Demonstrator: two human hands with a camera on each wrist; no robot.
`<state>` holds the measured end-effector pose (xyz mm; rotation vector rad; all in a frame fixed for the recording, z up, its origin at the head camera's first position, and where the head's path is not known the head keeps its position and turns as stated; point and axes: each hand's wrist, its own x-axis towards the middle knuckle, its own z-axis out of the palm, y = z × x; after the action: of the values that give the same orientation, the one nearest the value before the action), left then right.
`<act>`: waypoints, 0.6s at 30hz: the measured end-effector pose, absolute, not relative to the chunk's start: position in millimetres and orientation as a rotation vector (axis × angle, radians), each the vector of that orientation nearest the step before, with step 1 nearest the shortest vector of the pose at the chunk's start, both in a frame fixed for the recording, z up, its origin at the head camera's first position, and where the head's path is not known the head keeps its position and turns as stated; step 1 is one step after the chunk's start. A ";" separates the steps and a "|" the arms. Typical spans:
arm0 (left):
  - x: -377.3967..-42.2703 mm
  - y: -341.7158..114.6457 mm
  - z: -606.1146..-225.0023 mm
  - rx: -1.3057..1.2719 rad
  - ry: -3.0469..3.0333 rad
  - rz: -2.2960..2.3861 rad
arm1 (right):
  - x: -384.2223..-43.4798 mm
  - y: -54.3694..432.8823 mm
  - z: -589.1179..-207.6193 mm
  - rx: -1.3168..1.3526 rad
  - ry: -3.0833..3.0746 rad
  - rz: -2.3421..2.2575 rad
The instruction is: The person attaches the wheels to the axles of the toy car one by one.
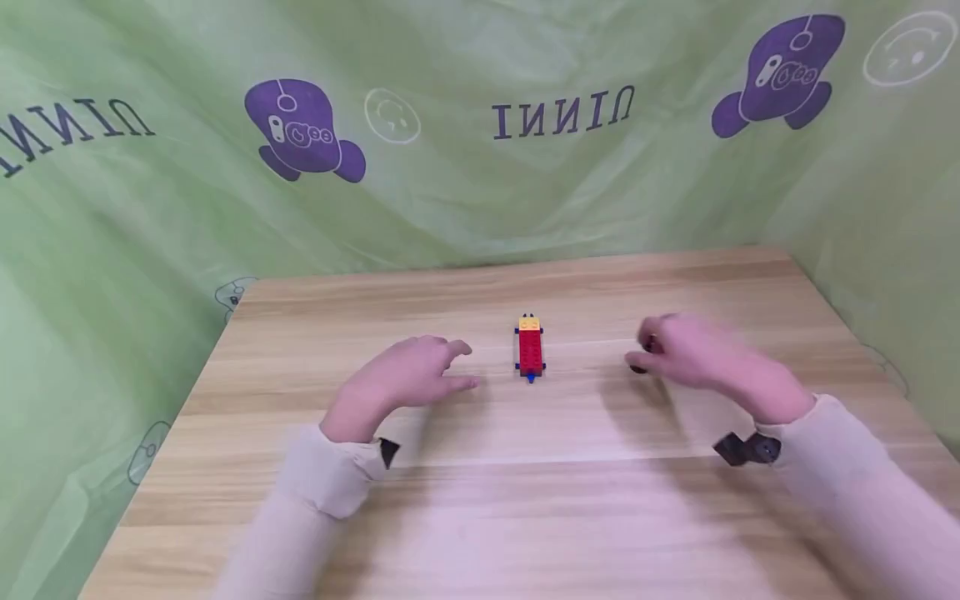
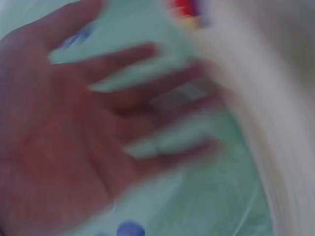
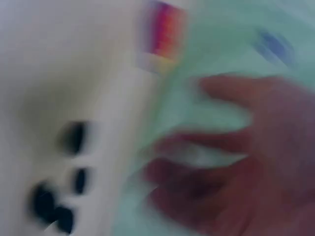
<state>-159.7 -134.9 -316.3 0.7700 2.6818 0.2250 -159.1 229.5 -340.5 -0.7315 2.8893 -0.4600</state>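
Observation:
A toy car base of red and yellow bricks (image 1: 530, 350) with blue axle ends stands in the middle of the table in the head view. My left hand (image 1: 408, 373) hovers to its left, fingers apart; in the left wrist view the palm (image 2: 64, 132) is bare and blurred. On the other side, my right hand (image 1: 686, 350) reaches down over small round black pieces (image 1: 639, 367), partly covering them. Several of these dark pieces (image 3: 75, 137) lie on the tabletop in the right wrist view, apart from the fingers, and nothing shows between thumb and forefinger.
The wooden table (image 1: 465, 517) fills the lower part of the head view. Behind it and along both sides hangs a green curtain (image 1: 450, 208) with purple prints. Black wrist devices (image 1: 746, 448) stick out from the pale sleeves.

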 end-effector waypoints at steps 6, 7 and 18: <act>-162.8 -120.4 -317.1 0.359 2.588 0.525 | -172.4 248.2 -336.1 -0.233 2.641 -0.525; -163.0 -119.0 -319.6 0.344 2.586 0.551 | -174.5 249.0 -338.2 -0.213 2.626 -0.534; -164.3 -124.5 -322.5 0.296 2.580 0.532 | -180.9 270.3 -353.8 -0.070 2.633 -0.568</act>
<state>-164.3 -124.5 -322.5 0.2963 2.5800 0.5321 -180.9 270.3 -353.8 -0.0704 2.6329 -0.5675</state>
